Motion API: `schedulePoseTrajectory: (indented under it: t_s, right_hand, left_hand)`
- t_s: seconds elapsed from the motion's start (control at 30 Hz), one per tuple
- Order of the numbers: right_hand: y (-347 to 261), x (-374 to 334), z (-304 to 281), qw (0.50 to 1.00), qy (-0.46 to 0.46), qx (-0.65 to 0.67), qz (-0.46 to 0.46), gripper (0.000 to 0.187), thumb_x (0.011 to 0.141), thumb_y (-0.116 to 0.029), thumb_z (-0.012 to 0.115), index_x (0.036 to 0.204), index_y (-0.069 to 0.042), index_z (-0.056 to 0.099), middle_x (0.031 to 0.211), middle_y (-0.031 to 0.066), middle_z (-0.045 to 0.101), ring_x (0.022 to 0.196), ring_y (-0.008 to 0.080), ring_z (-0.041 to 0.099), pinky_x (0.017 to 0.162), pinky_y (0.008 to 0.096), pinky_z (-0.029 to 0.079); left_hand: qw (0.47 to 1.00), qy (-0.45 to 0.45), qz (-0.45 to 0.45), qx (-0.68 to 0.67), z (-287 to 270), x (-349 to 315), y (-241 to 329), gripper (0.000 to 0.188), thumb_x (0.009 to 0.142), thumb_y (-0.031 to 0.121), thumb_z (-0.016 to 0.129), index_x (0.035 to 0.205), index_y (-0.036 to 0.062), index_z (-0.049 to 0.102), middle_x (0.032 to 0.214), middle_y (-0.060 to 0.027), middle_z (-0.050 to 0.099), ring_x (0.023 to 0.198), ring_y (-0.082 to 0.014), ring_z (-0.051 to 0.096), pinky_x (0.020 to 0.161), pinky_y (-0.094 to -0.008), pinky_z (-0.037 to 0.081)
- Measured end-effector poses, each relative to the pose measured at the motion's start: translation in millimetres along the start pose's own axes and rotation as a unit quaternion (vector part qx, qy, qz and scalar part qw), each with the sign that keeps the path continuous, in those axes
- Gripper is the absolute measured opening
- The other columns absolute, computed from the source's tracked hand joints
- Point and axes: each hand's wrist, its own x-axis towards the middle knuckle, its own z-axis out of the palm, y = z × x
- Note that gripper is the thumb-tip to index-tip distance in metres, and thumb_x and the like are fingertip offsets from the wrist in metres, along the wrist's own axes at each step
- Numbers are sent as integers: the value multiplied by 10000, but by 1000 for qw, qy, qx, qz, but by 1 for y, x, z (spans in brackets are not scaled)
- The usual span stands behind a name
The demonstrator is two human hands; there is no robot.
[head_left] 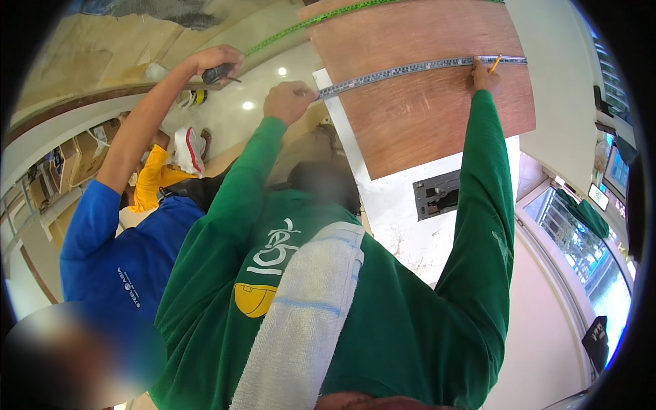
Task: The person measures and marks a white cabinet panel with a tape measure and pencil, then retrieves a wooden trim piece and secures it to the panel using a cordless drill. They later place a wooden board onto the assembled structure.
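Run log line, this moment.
left hand: at left end of silver measuring strip | right hand: holding slim yellow pencil at strip | strip: across reddish-brown wooden sheet

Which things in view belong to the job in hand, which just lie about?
In use:
- measuring strip, at left hand
- pencil, in right hand
- board, under the strip
- green tape, in co-worker's hand

Seemingly unused:
- boxes
- towel

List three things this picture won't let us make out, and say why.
- Head view: the board, its far edge cut off by the picture's top.
- Head view: the pencil, its lower end hidden by the right hand.
- Head view: the measuring strip, its markings too small.
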Motion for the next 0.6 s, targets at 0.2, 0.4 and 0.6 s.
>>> schedulePoseTrajectory:
  t_s: [0.2, 0.4, 0.6]
  right_hand:
    - [3, -1, -6, 992, 20, -115, -48, 387, 846, -318, 954, 769, -7, 737, 662, 85, 706, 568, 180, 675, 531, 357, 544]
    - [-21, -27, -12, 992, -12, -125, -26, 457, 998, -428, 785, 846, 3, 782, 728, 91, 726, 608, 177, 662, 554, 329, 530]
    - [-54, -143, 17, 929, -318, 99, -164, 684, 1172, -539, 419, 1051, 14, 803, 933, 70, 745, 792, 176, 655, 798, 342, 556]
  left_hand:
    - [999, -4, 4, -49, 7, 3, 21, 319, 877, 503, 839, 1018, 222, 892, 991, -58, 844, 932, -275, 796, 857, -419, 617]
    - [999, 1, 4, -49, 12, 8, 33, 279, 879, 470, 807, 1003, 234, 888, 964, -34, 842, 908, -248, 797, 854, -382, 623]
    - [999, -10, -13, -49, 13, 9, 38, 263, 892, 418, 831, 1049, 218, 899, 1026, -50, 846, 930, -268, 798, 869, -404, 620]
